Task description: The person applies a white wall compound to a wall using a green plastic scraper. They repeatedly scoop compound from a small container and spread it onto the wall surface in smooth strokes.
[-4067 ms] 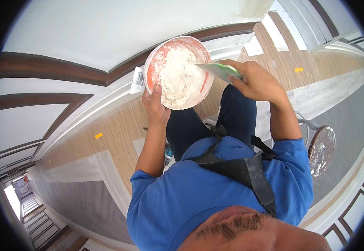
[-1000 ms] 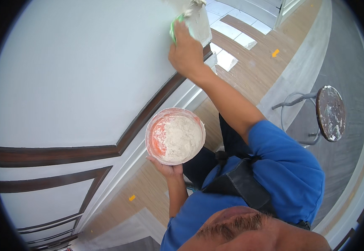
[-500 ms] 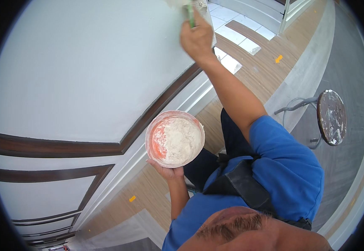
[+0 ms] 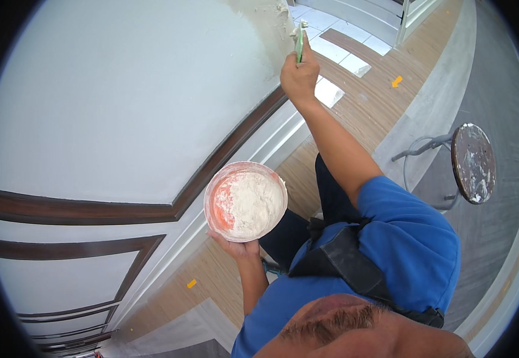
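Has just drawn the green putty knife [image 4: 299, 46], gripped tightly in the right hand [image 4: 301, 77], to the right edge of the wall [image 4: 122, 113], baring filler [image 4: 262, 27] seemingly spread there, while gripping the bowl [image 4: 219, 206] from beneath with the left hand [image 4: 238, 246] near the dark trim [image 4: 229, 154].

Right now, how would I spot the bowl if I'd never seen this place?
Find the dark brown trim along the white wall. Right of its bend, the left hand holds a round bowl. Its reddish inside, heaped with off-white paste, sets it apart.
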A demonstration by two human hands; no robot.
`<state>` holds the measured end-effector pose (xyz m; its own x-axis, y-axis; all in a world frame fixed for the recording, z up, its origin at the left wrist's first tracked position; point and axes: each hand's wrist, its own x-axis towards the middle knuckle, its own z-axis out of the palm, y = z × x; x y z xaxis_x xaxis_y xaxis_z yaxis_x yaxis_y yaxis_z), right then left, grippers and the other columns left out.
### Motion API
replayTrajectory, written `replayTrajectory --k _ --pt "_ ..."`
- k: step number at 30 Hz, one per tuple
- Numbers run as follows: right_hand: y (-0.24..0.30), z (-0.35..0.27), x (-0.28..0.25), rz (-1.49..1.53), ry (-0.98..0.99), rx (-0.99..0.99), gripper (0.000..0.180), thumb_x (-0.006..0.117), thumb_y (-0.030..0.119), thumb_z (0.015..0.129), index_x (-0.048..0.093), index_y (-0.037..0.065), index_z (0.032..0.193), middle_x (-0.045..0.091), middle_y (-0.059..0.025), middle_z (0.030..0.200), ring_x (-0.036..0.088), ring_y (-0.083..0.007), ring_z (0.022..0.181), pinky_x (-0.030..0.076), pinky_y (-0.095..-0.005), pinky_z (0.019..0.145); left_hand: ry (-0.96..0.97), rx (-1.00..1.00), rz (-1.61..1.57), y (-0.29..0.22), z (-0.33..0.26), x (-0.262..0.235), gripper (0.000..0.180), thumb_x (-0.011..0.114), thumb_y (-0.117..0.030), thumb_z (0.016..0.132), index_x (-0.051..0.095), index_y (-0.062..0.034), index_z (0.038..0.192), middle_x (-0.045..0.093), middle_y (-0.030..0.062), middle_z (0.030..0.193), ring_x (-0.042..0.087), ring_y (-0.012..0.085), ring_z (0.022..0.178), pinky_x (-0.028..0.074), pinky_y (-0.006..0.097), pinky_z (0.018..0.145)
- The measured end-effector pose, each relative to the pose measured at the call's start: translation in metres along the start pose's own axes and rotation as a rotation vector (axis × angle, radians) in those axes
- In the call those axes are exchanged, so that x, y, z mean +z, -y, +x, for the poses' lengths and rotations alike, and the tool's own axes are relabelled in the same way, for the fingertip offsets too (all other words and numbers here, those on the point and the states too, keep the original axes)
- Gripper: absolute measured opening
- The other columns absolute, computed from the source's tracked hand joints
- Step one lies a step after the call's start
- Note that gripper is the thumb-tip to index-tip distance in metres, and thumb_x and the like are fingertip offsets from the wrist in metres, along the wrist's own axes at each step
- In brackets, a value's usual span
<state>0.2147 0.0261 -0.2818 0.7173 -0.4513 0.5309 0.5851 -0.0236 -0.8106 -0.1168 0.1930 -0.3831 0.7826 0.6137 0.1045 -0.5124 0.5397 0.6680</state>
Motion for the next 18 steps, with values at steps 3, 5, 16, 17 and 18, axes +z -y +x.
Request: replayTrajectory --k 3,5,16,17,18 --pt "-0.017 0.005 0.042 -0.184 -0.074 -0.103 0.069 0.055 0.002 0.088 0.038 -0.004 0.154 0.052 -0.0368 0.141 0.056 -0.0471 0.129 0.049 -0.0464 0.106 0.009 -0.009 -0.02 -0.002 -0.001 -0.008 0.086 0.053 -0.069 0.095 0.038 -0.0091 0.155 0.043 0.0147 0.159 0.042 0.0348 0.145 0.038 0.055 0.12" --pt "-0.014 -0.005 0.068 -0.315 -0.083 -0.198 0.073 0.057 0.001 0.086 0.036 -0.004 0.155 0.047 -0.0368 0.147 0.051 -0.0492 0.135 0.046 -0.0482 0.11 0.006 -0.021 -0.018 -0.002 0.0 -0.011 0.086 0.053 -0.069 0.095 0.038 -0.009 0.155 0.043 0.0147 0.159 0.042 0.0349 0.145 0.038 0.055 0.12" --pt "0.018 -0.034 0.007 0.205 -0.064 0.226 0.051 0.052 0.0 0.093 0.051 -0.004 0.144 0.063 -0.0288 0.131 0.066 -0.0329 0.116 0.051 -0.0376 0.097 0.016 -0.048 -0.024 -0.005 0.01 0.001 0.084 0.048 -0.068 0.098 0.037 -0.0077 0.155 0.042 0.0156 0.159 0.043 0.0346 0.144 0.039 0.053 0.12" --pt "0.013 -0.021 0.008 0.361 -0.099 0.322 0.048 0.052 0.0 0.093 0.052 -0.005 0.141 0.064 -0.0253 0.126 0.066 -0.0288 0.113 0.051 -0.0364 0.095 0.01 -0.047 -0.025 -0.005 0.009 -0.001 0.084 0.048 -0.068 0.098 0.037 -0.0075 0.155 0.042 0.0156 0.159 0.043 0.0345 0.144 0.039 0.053 0.12" --pt "0.009 -0.008 0.01 0.515 -0.133 0.419 0.045 0.052 0.0 0.094 0.054 -0.005 0.138 0.065 -0.0218 0.122 0.065 -0.0248 0.11 0.051 -0.0353 0.094 0.004 -0.046 -0.027 -0.004 0.008 -0.003 0.084 0.048 -0.068 0.099 0.037 -0.0074 0.156 0.042 0.0156 0.159 0.043 0.0344 0.144 0.038 0.053 0.12"
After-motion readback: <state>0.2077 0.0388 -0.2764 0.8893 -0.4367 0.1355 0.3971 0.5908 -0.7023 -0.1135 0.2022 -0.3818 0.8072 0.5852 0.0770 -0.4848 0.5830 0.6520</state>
